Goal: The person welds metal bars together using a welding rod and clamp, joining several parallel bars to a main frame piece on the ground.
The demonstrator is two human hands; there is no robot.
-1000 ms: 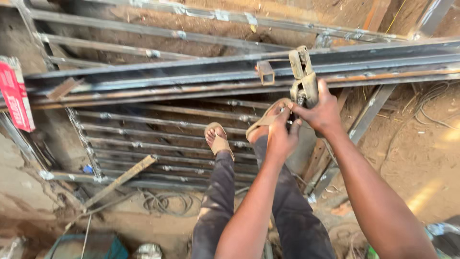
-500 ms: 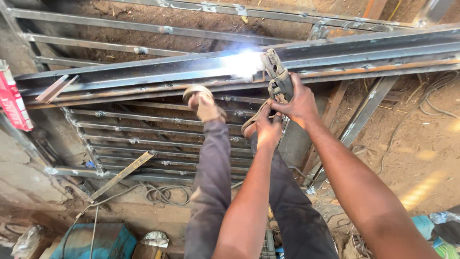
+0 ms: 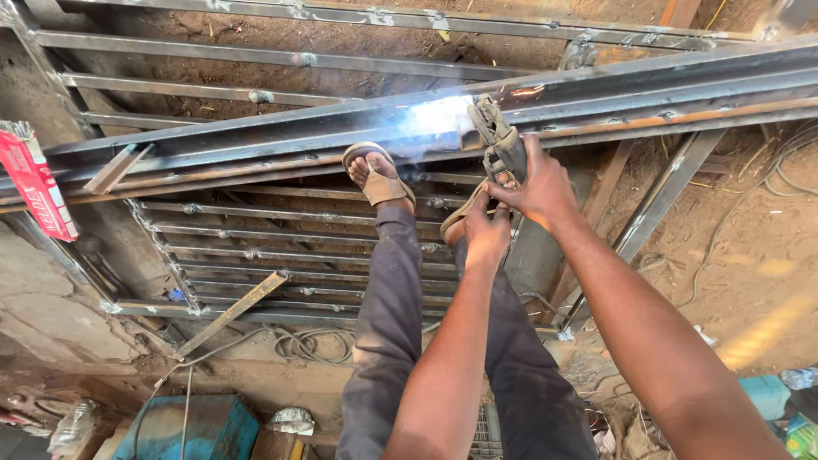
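While the arc burns white at about twelve o'clock from my hands, I have both arms stretched forward and upward into the view. My right hand comes in from five o'clock on a long straight forearm, wrist slightly bent, fingers clamped around the handle of the electrode holder, whose metal jaws point up toward eleven o'clock. My left hand rises from six o'clock just below and to the seven o'clock side of the right one; its fingers are curled together and press against the underside of the right hand and the holder's lower end, steadying it. The holder's tip meets the long steel beam at the bright weld spot, with a little smoke around it. That beam runs across the view from nine o'clock up toward two o'clock, lying over a welded metal frame of thin bars on the dirt ground. My left foot in a tan sandal rests against the beam at nine o'clock from the hands; the right foot is mostly hidden behind them. A red box sits far off at nine o'clock, and a blue box at seven o'clock.
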